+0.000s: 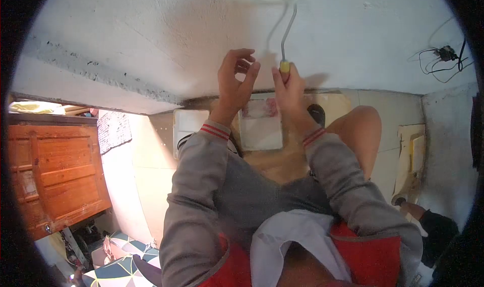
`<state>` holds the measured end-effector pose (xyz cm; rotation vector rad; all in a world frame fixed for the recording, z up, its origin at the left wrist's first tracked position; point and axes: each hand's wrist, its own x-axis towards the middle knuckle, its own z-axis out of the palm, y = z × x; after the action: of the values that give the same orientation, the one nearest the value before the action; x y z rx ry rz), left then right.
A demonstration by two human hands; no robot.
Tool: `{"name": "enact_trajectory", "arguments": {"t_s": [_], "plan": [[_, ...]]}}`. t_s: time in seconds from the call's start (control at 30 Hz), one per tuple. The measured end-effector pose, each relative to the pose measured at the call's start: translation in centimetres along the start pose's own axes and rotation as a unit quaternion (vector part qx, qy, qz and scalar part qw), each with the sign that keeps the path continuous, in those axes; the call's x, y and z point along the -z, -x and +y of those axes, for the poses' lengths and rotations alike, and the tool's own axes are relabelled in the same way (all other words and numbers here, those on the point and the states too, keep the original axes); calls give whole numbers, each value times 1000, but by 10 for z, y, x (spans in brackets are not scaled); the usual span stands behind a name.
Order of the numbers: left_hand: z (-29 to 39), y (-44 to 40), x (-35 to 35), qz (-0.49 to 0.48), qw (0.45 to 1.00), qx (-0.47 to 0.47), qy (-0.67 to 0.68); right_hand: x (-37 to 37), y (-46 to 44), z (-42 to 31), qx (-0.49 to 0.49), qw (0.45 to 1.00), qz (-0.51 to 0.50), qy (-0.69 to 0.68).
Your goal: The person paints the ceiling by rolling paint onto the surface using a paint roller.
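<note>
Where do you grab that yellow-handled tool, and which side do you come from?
Best by the yellow handle, I think, from the body side, where the right hand holds it: it's thicker and points that way, while the thin, bent metal rod leads away.

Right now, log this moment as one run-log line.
right grip: closed on yellow-handled roller | left grip: open, fingers curled, nothing visible held | wall: ahead | roller-wall contact: unclear
</note>
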<state>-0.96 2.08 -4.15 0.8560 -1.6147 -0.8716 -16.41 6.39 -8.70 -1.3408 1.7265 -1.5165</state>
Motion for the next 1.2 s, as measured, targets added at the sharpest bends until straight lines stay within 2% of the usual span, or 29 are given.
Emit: {"name": "enact_trajectory", "arguments": {"t_s": [0.13, 0.27, 0.43, 0.57, 0.63, 0.7, 0.77, 0.87, 0.97, 1.07, 1.2], "plan": [[0, 1, 0, -4, 1000, -4, 19, 18, -25, -68, 53, 998, -2, 27], [-2, 1, 1, -7, 1000, 0, 20, 25, -31, -82, 83, 996, 9, 39], [-1, 2, 1, 8, 1000, -4, 22, 7, -9, -47, 17, 1000, 7, 16], [3, 3, 1, 18, 999, 7, 27, -11, 22, 17, -9, 999, -5, 44], [3, 3, 1, 19, 999, 4, 26, -21, 36, 60, -52, 998, -20, -10], [2, 3, 2, 21, 999, 2, 26, -26, 46, 91, -46, 999, -19, -7], [0, 4, 2, 18, 999, -10, 25, -29, 54, 114, -41, 999, -19, -4], [0, 5, 4, 0, 1000, -2, -5, -31, 57, 123, -69, 995, -25, -69], [0, 4, 2, 23, 999, -3, 33, -24, 44, 87, -79, 994, -30, -68], [3, 3, 3, 20, 999, 3, 31, -12, 21, 18, -68, 996, -18, -52], [4, 4, 3, 12, 999, 19, 30, -4, -14, -46, 18, 1000, 16, 7]]}}
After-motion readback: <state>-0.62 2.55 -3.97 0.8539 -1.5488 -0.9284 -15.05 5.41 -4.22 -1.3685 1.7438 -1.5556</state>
